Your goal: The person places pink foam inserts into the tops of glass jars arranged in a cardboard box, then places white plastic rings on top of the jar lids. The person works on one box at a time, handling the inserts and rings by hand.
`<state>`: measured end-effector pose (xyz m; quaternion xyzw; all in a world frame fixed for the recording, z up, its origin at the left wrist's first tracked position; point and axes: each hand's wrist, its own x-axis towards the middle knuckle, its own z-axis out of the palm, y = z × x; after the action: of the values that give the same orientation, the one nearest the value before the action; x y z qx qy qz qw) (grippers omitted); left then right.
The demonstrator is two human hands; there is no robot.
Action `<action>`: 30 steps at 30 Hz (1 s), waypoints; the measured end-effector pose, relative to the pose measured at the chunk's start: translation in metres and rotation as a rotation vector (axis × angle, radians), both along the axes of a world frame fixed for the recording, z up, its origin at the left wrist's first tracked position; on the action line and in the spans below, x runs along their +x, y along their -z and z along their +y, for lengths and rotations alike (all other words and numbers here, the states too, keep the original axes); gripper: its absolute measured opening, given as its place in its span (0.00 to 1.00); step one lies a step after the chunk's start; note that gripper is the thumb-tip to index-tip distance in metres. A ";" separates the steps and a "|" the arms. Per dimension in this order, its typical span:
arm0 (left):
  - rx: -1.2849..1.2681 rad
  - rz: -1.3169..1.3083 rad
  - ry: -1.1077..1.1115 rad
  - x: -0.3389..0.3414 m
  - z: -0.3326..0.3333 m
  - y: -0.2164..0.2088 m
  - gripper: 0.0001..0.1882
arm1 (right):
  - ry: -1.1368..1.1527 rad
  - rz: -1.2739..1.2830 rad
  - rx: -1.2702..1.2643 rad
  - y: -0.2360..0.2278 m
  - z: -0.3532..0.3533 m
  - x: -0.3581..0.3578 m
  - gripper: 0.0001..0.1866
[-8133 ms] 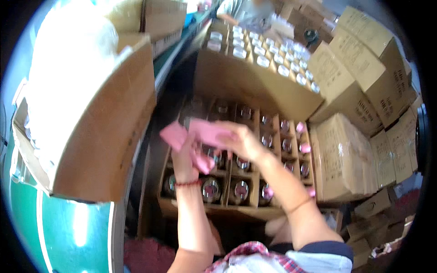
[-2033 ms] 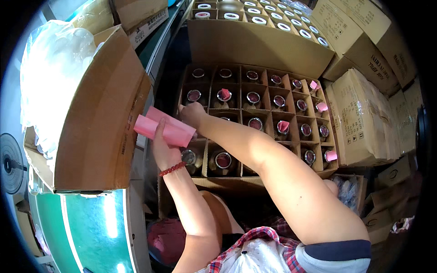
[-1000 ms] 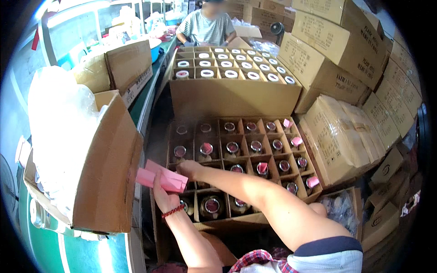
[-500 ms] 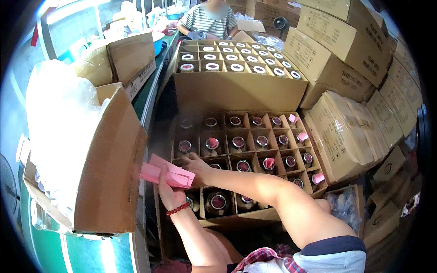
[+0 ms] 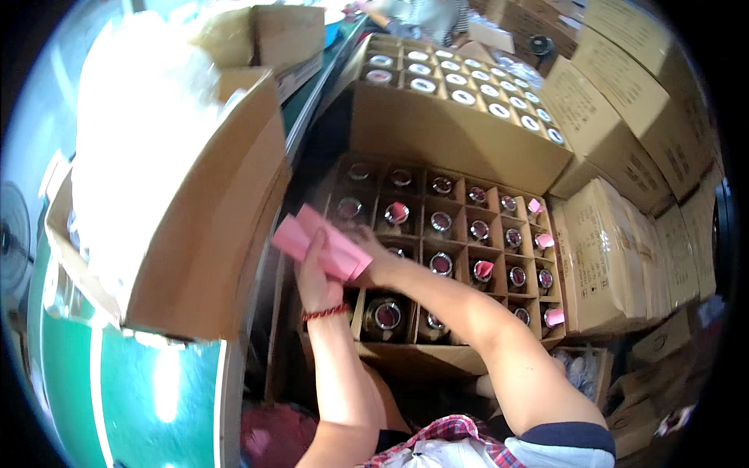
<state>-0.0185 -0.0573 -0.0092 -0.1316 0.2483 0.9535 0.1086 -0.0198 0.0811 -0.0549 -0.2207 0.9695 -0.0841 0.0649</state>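
Folded pink paper sheets [image 5: 324,243] are gripped in my left hand [image 5: 316,285], which has a red bead bracelet at the wrist. My right hand [image 5: 376,253] reaches into the left part of a divided carton [image 5: 425,359], just beside the pink sheets; its fingers are blurred and partly covered. Lidless-looking glass jars with shiny round rims, such as the front jar [image 5: 386,315], stand in the carton's compartments. Pink slips stick out of several jars, among them a rolled slip [image 5: 483,270] and another slip [image 5: 397,212].
Behind stands a second divided carton [image 5: 460,132] of white-lidded jars. A carton with clear plastic wrapping [image 5: 148,117] sits at left on a green table [image 5: 156,390]. Stacked cartons [image 5: 616,265] line the right. A co-worker [image 5: 429,19] is at the far end.
The view has shifted, so the cartons appear farther right and higher. My left hand still holds the pink sheets, and my right hand remains over the left compartments.
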 end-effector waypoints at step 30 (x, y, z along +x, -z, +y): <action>-0.678 0.266 -0.077 0.097 -0.086 -0.065 0.10 | 0.159 0.053 -0.453 -0.092 -0.004 0.099 0.15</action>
<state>0.0788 -0.1437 0.0558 -0.0440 0.5572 0.8292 -0.0106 0.0791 0.0767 0.0375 -0.1548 0.9416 -0.2985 -0.0184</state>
